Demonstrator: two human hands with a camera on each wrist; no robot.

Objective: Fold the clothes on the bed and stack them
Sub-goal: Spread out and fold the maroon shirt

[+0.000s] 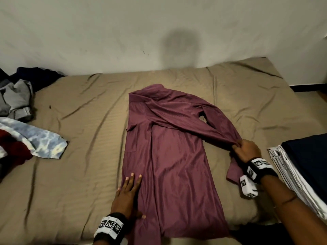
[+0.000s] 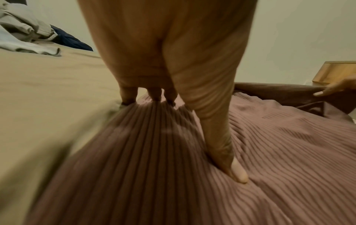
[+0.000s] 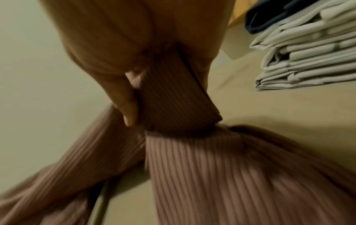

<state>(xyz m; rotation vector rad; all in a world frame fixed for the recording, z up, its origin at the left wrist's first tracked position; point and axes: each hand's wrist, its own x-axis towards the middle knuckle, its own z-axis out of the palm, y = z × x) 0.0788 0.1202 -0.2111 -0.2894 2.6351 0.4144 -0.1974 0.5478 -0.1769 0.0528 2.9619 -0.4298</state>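
A maroon ribbed shirt (image 1: 168, 156) lay spread lengthwise in the middle of the bed (image 1: 79, 174), collar toward the wall, its left side already folded in along a straight edge. The left hand (image 1: 128, 195) lay flat on the shirt's near left edge, fingers straight and pressing the cloth down. The right hand (image 1: 247, 151) gripped the sleeve (image 1: 203, 124) near its cuff, fingers curled round the bunched fabric, and the sleeve ran taut and diagonal across the shirt's chest from the far shoulder. At the right of the bed sat a stack (image 1: 300, 174) of folded clothes, white ones under a dark navy one. On the left lay an unfolded pile (image 1: 17, 110) of grey, navy, tie-dye and dark red garments.
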